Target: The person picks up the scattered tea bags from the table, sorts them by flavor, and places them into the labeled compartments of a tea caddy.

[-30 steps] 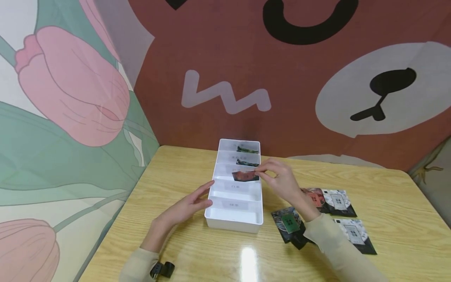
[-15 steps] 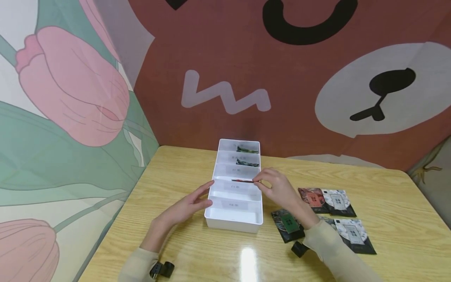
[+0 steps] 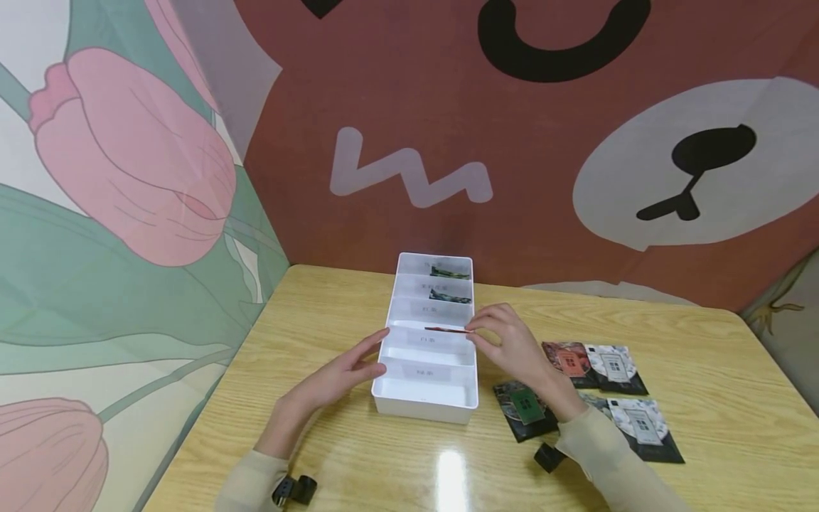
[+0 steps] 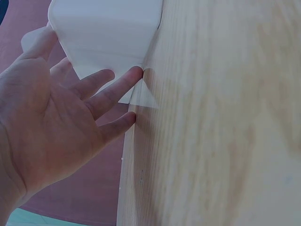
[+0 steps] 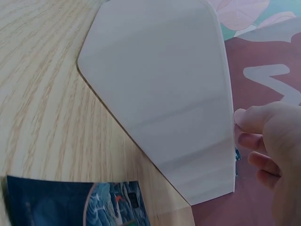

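Note:
A long white divided box (image 3: pixel 422 409) stands on the table in the head view, its compartments labelled. My right hand (image 3: pixel 512 346) is at its right rim and pinches a thin red packet (image 3: pixel 444 330). That packet shows edge-on over the third compartment from the back. Against the box's left side, my left hand (image 3: pixel 339 373) rests with fingers spread and fairly straight; the left wrist view shows its fingertips (image 4: pixel 136 71) at the box wall. Two dark green patterned packets, a back one (image 3: pixel 450 272) and a nearer one (image 3: pixel 451 295), stand in the two rear compartments.
Right of the box lie a red packet (image 3: pixel 568 361), a white-and-black packet (image 3: pixel 616 368), a green-labelled packet (image 3: pixel 525 409) and another white-and-black packet (image 3: pixel 646 429). Part of one more packet shows beneath the last. A patterned wall cloth (image 3: pixel 409 227) hangs behind the wooden table (image 3: pixel 333 441).
The red packet in my right hand has turned from face-on to edge-on and come slightly nearer. Most recently it shifted a little right. My left hand stays in place.

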Demonstrator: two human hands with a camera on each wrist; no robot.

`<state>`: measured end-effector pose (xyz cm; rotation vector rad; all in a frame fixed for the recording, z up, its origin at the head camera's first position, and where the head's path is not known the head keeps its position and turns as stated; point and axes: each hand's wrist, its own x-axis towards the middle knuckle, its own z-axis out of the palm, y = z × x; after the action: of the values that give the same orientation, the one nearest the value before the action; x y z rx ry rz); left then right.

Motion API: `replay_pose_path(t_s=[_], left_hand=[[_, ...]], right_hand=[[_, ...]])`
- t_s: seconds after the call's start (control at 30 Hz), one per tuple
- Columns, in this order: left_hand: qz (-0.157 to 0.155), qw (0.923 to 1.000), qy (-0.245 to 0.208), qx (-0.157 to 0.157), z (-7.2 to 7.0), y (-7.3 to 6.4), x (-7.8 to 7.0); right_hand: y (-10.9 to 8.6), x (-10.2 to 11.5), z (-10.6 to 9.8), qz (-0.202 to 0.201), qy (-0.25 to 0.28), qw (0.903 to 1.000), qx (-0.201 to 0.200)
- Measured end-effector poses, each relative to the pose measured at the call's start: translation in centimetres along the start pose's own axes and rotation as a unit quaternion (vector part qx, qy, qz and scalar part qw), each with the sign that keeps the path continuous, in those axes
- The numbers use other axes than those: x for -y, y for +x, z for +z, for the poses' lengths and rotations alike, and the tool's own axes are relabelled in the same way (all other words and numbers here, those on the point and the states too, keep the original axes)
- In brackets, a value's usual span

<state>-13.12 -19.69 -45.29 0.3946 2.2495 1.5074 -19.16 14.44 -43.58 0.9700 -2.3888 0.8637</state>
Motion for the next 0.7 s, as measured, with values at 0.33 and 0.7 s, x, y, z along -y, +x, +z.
replay_pose_path(t_s=[0.33, 0.7], left_hand=[[-0.007, 1.0, -0.003, -0.005, 0.0, -0.1, -0.1], [-0.008, 0.9999, 0.008, -0.008, 0.1, -0.1, -0.2]], right_hand=[[-0.6, -1.0, -1.5, 0.014, 0.0, 0.9995, -0.028], [-2.0, -2.8, -3.6, 0.07, -0.027, 0.9972, -0.01]])
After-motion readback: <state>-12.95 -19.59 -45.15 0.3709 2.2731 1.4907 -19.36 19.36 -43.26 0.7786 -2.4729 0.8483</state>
